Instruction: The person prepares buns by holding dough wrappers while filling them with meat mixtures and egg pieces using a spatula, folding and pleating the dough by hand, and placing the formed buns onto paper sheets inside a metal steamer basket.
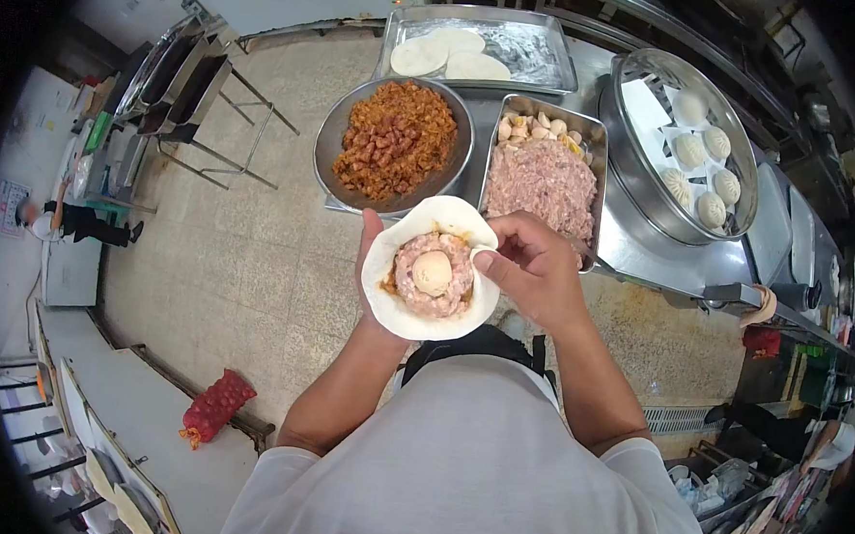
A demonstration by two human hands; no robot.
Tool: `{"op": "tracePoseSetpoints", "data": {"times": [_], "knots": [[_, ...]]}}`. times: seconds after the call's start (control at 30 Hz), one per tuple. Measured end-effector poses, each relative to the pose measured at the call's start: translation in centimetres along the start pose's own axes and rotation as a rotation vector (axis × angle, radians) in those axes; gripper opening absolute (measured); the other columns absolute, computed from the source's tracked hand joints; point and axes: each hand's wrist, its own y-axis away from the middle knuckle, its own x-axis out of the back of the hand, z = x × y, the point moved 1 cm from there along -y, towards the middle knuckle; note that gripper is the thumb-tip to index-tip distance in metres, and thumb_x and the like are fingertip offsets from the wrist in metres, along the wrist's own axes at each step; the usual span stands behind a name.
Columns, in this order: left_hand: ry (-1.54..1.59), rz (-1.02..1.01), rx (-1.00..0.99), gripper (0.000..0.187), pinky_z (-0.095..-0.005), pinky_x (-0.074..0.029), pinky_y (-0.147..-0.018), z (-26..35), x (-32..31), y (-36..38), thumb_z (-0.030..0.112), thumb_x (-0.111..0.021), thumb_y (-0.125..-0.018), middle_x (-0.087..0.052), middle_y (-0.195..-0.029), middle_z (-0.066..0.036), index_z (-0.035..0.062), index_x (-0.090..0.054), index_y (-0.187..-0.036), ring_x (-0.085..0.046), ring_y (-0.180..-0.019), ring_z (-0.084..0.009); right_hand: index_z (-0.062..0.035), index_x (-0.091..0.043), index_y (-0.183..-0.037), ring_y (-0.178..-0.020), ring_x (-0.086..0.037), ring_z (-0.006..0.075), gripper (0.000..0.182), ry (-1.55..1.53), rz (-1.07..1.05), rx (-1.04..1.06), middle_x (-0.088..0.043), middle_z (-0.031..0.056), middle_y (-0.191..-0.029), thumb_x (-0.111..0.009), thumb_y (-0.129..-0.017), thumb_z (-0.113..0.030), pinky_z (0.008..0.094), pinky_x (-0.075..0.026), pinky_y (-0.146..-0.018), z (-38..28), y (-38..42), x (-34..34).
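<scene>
A round dough wrapper (384,303) rests in my left hand (370,229), whose palm supports it from beneath. Most of that hand is hidden under the dough. Pinched between thumb and fingers of my right hand (536,268) is the wrapper's right edge, where a small fold shows. Inside the wrapper sits pink minced meat (413,290) with brown filling around it. A pale, round egg-like piece (433,273) is set in the middle of the meat.
Ahead are a bowl of brown filling (395,140), a tray of minced meat (540,188) with pale round pieces, and a metal tray (535,55) with flat wrappers (419,57). A steamer (634,196) holds several buns (690,150). People stand far left (58,221) and lower right (829,445).
</scene>
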Motion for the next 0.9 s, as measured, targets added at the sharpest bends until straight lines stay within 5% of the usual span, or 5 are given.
{"op": "tracePoseSetpoints", "data": {"times": [0.07, 0.13, 0.27, 0.57, 0.9], "knots": [[0.028, -0.003, 0.021, 0.088, -0.0482, -0.052, -0.099, 0.1, 0.1, 0.0, 0.074, -0.036, -0.093, -0.060, -0.128, -0.021, -0.0019, -0.049, -0.136, -0.062, -0.116, -0.0334, 0.0008, -0.065, -0.090, -0.066, -0.060, 0.0200, 0.016, -0.069, 0.001, -0.047, -0.060, 0.0116, -0.078, -0.070, -0.087, -0.014, 0.0314, -0.046, -0.061, 0.2, 0.0, 0.0], [0.012, 0.041, -0.011, 0.090, -0.0481, -0.052, -0.100, 0.2, 0.4, 0.1, 0.075, -0.035, -0.093, -0.060, -0.128, -0.021, -0.0027, -0.049, -0.136, -0.063, -0.115, -0.0338, 0.0021, -0.063, -0.087, -0.065, -0.059, 0.0255, 0.015, 0.273, 0.012, 0.120, -0.058, 0.0133, -0.074, -0.067, -0.086, -0.012, 0.0346, -0.046, -0.060, -0.9, 0.0, 0.2], [-0.032, 0.120, -0.030, 0.092, -0.0479, -0.052, -0.099, -0.1, -0.4, 0.2, 0.076, -0.034, -0.092, -0.061, -0.128, -0.021, -0.0025, -0.050, -0.136, -0.063, -0.115, -0.0339, 0.0026, -0.062, -0.085, -0.064, -0.058, 0.0305, 0.014, 0.421, 0.013, 0.205, -0.055, 0.0148, -0.070, -0.065, -0.086, -0.011, 0.0377, -0.046, -0.060, -1.1, 0.5, 0.4], [-0.060, 0.071, 0.049, 0.098, -0.0469, -0.054, -0.097, 0.0, -0.7, 0.2, 0.081, -0.033, -0.089, -0.061, -0.128, -0.022, -0.0045, -0.050, -0.135, -0.064, -0.114, -0.0333, 0.0002, -0.064, -0.093, -0.063, -0.056, 0.0166, 0.016, 0.233, 0.006, 0.110, -0.057, 0.0078, -0.079, -0.071, -0.084, -0.011, 0.0314, -0.046, -0.059, -1.8, -0.1, 0.6], [-0.164, 0.223, 0.048, 0.107, -0.0463, -0.054, -0.097, 0.5, -0.6, 0.2, 0.086, -0.031, -0.085, -0.060, -0.129, -0.023, -0.0073, -0.049, -0.134, -0.064, -0.113, -0.0339, 0.0019, -0.061, -0.083, -0.065, -0.059, 0.0336, 0.011, 0.495, -0.041, 0.150, -0.058, 0.0167, -0.076, -0.064, -0.084, -0.009, 0.0405, -0.046, -0.059, -0.9, 0.7, 0.7]]}}
